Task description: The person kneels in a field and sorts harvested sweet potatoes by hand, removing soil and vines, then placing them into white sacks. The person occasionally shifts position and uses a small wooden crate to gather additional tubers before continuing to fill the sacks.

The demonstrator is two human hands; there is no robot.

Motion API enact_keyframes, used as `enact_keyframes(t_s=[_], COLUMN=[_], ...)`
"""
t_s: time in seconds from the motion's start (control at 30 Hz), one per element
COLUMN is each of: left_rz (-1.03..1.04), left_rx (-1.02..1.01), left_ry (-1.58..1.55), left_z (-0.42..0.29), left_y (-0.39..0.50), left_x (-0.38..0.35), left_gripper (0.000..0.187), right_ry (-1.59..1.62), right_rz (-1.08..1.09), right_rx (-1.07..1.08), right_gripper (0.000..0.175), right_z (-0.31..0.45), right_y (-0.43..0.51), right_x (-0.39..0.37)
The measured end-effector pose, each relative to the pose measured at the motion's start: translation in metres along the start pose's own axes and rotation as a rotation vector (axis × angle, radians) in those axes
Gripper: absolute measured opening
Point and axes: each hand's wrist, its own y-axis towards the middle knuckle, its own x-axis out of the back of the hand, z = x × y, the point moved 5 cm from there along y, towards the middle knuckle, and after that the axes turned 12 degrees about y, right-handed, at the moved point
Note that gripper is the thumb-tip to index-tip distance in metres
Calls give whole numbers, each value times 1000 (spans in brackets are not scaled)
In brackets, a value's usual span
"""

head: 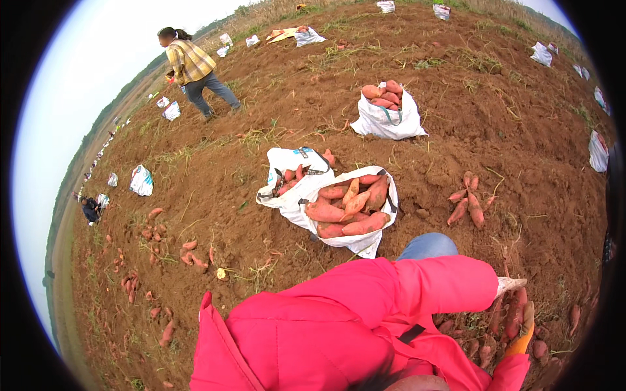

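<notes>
My left hand (511, 285), in a soil-stained pale glove, reaches from the red sleeve onto the upper end of some reddish sweet potatoes (515, 315). Below it, my right hand (527, 323), in a glove with an orange-yellow cuff, lies along their other side. The sweet potatoes are gripped between the two hands; most fingertips are hidden. Several loose sweet potatoes (485, 356) rest on the soil beneath. Beyond my jeans-clad knee (428, 245) lies another small cluster of sweet potatoes (470, 203).
A full white woven bag (374, 248) of sweet potatoes stands beside my knee, touching a second bag (281, 157). Farther off is another filled bag (389, 124). A person in a plaid shirt (190, 61) stands uphill. More sweet potatoes (167, 333) are scattered over the uneven brown soil.
</notes>
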Motion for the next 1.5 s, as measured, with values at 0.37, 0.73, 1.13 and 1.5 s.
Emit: enact_keyframes(t_s=[0.37, 0.73, 1.13, 1.5], left_rz=[-405, -499, -645, -719], left_rx=[-17, 128, 32, 24], left_ry=[69, -122, 141, -39], left_z=[-38, -53, -80, -89], left_y=[-20, -26, -48, -50], left_x=[-1, -1, 0, -17], left_gripper=[40, 35, 37, 37], right_ry=[-360, -438, -1110, -959], right_rz=[-145, -238, -532, -558], right_rx=[283, 322, 650, 546], right_gripper=[50, 58, 44, 46], right_z=[27, 57, 103, 117], right_y=[-28, -43, -53, -39], right_x=[-112, -119, -71, -37])
